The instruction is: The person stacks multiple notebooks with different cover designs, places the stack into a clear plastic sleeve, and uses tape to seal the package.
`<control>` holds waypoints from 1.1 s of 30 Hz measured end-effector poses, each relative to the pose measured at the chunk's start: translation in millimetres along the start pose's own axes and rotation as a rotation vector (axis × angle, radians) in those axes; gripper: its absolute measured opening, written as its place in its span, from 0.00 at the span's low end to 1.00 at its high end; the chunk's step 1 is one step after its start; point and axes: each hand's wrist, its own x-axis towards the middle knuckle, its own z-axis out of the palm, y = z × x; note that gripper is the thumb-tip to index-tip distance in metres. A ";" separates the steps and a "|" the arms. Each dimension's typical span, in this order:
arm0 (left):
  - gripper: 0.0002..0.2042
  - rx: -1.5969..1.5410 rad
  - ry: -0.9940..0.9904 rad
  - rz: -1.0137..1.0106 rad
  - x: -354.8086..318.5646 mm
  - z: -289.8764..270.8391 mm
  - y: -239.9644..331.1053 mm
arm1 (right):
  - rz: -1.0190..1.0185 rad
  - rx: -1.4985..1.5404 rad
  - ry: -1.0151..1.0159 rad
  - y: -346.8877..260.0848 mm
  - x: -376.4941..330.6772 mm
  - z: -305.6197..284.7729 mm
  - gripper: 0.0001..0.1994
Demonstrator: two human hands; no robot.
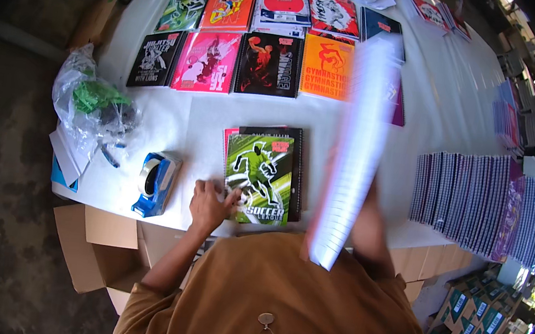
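Observation:
My left hand point(209, 206) rests at the left edge of a small stack of notebooks, its thumb spread onto the top cover. That top one is a green soccer notebook point(258, 179). A black spiral notebook point(298, 177) and a pink-edged one show beneath it. To the right of the stack, my right hand holds up another notebook point(354, 157), seen nearly edge-on with white pages and smeared by motion. The fingers of that hand are mostly hidden behind it. A blue tape dispenser point(159, 183) with a roll of tape stands left of my left hand.
Two rows of colourful notebooks lie across the far table, among them a black basketball notebook point(269, 65). Upright spiral notebooks point(462, 192) pack the right side. A clear plastic bag point(90, 97) lies at left. Open cardboard boxes point(106, 247) stand below the near edge, printed cartons point(470, 329) lower right.

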 end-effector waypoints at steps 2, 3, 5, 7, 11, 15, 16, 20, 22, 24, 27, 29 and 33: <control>0.20 0.008 0.119 0.038 1.4 -4.0 -9.6 | 0.101 -0.521 0.006 85.3 -4.6 -20.2 0.22; 0.19 -0.054 0.181 0.069 9.3 -13.6 -7.9 | 0.111 -0.833 -0.027 106.5 -14.0 -30.7 0.26; 0.16 -0.215 0.234 0.057 34.7 -38.7 9.1 | 0.092 -1.145 -0.045 113.8 -7.7 -35.6 0.30; 0.15 -0.266 0.305 0.171 66.2 -61.8 34.0 | -0.023 -1.257 -0.105 101.2 8.4 -31.1 0.36; 0.14 -0.407 0.369 0.474 154.2 -73.4 108.7 | -0.314 -1.229 0.041 71.3 118.6 -39.7 0.25; 0.17 -0.528 0.099 0.626 283.3 -40.5 178.4 | -0.485 -1.106 0.124 55.2 264.3 -50.0 0.15; 0.18 -0.649 0.030 0.650 317.1 -24.7 192.3 | -0.465 -1.041 0.086 54.4 297.2 -50.8 0.15; 0.26 -0.760 -0.143 0.421 428.9 18.9 226.1 | -0.219 -1.024 0.098 69.2 390.9 -41.3 0.24; 0.32 -0.464 0.027 0.301 471.9 34.2 210.6 | -0.234 -1.537 0.578 99.7 418.7 -46.4 0.34; 0.40 -0.368 -0.055 0.190 466.8 26.4 222.2 | 0.028 -1.433 0.347 94.0 419.3 -57.7 0.49; 0.48 -0.158 0.037 -0.022 442.7 16.4 255.1 | 0.106 -1.650 0.350 88.5 420.4 -64.1 0.38; 0.53 0.139 -0.085 0.033 436.5 11.2 266.7 | 0.203 -1.562 0.035 73.3 430.4 -69.4 0.24; 0.46 0.491 0.157 0.367 427.2 40.1 254.9 | -0.039 -1.689 0.264 84.7 421.8 -94.1 0.18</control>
